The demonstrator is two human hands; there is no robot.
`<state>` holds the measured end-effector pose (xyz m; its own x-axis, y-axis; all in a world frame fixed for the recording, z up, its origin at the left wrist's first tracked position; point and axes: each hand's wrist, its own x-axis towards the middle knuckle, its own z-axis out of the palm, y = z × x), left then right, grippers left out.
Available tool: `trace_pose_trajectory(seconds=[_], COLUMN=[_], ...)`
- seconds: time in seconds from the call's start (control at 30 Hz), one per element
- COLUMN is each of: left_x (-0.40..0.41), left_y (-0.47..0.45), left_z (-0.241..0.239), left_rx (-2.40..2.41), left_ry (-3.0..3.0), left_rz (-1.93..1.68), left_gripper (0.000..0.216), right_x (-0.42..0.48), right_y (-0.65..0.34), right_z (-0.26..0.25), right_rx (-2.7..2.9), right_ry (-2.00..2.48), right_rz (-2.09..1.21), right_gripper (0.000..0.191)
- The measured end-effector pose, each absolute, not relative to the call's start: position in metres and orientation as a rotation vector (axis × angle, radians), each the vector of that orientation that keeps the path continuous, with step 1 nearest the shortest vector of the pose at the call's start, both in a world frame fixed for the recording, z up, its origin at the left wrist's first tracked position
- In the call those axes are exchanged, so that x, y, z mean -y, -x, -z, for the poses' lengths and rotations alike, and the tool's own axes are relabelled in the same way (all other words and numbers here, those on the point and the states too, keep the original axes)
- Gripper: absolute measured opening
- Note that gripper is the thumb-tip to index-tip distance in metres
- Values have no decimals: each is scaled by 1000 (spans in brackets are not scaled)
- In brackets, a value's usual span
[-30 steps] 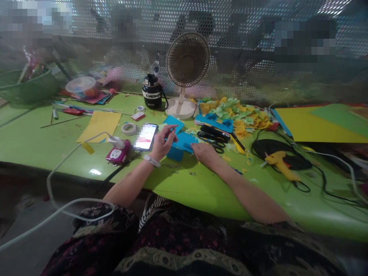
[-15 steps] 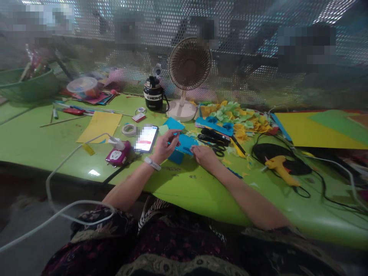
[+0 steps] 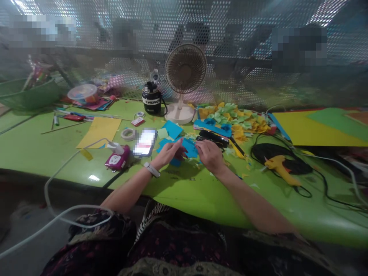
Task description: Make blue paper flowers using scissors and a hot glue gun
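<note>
Some bright blue paper (image 3: 191, 148), angular and overlapping, between left hand (image 3: 169, 153) and right hand (image 3: 210, 155), right fingertips bunched beside its right edge, left fingers bent, cannot tell if clamped on it.

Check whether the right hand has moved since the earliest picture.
Yes. Judged against the fan's base, the right hand has shifted to the right and slightly forward, away from the wearer's body.

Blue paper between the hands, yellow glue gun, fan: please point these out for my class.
Blue paper (image 3: 191, 147): head view, on its exposed surface.
Yellow glue gun (image 3: 283, 169): head view, on its body.
Fan (image 3: 186, 69): head view, on its round grille.
</note>
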<state>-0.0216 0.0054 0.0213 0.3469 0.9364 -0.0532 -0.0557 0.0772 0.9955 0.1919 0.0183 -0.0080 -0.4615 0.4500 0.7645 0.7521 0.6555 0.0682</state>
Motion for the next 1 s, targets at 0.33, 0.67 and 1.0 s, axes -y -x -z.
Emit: trace_pose_trajectory(seconds=[0.33, 0.67, 1.0], left_x=[-15, -19, -9], left_y=[21, 26, 19], left_z=[-15, -15, -16], left_rx=[-883, -896, -692], left_ry=[-967, -985, -921], left_rz=[-1130, -1139, -1015], left_gripper=[38, 43, 41], right_x=[-10, -26, -1], right_y=[-188, -208, -188], right_z=[0, 4, -9], right_rx=[2278, 2135, 1944], right_ry=[703, 1042, 852], right_rz=[749, 407, -201], right_gripper=[23, 33, 17])
